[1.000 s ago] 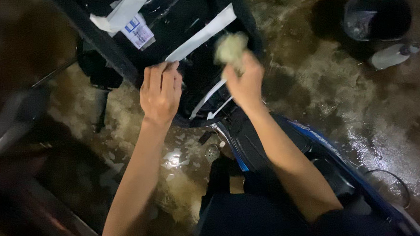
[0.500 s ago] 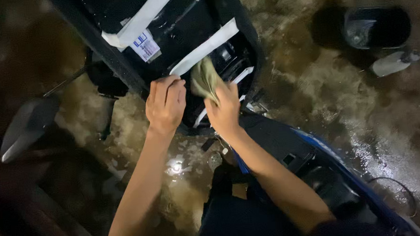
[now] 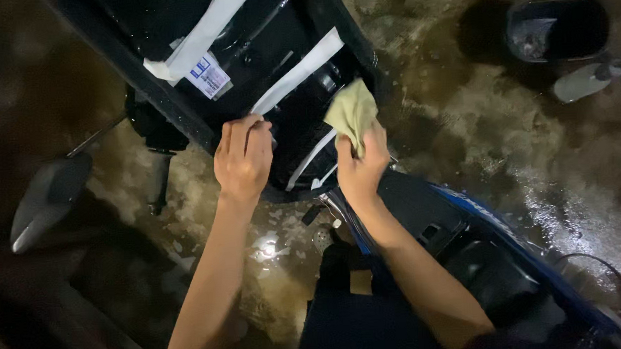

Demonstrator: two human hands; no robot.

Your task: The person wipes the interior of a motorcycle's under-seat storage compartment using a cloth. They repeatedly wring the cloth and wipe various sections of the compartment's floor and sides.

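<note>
Much of the scene is dark. The scooter (image 3: 424, 218) is cut off at the top and at the lower right edge, and the parts under its raised black seat (image 3: 250, 65) are hard to make out. The person's lower body blocks the view beneath the forearms.

The cloth (image 3: 353, 110) is a small, crumpled, yellowish-green rag. The right hand (image 3: 361, 167) is closed around its lower end, and its loose upper part lies against the underside of the seat, near a pale strip (image 3: 299, 70). The left hand (image 3: 243, 156) is curled with the fingers folded over the seat's lower edge, gripping it just beside that strip.

A label (image 3: 208, 74) sits on the seat underside. A mirror (image 3: 46, 200) shows at left. On the wet floor (image 3: 475, 118) stand a dark bucket (image 3: 555, 28) and a spray bottle (image 3: 592, 78) lying beside it.
</note>
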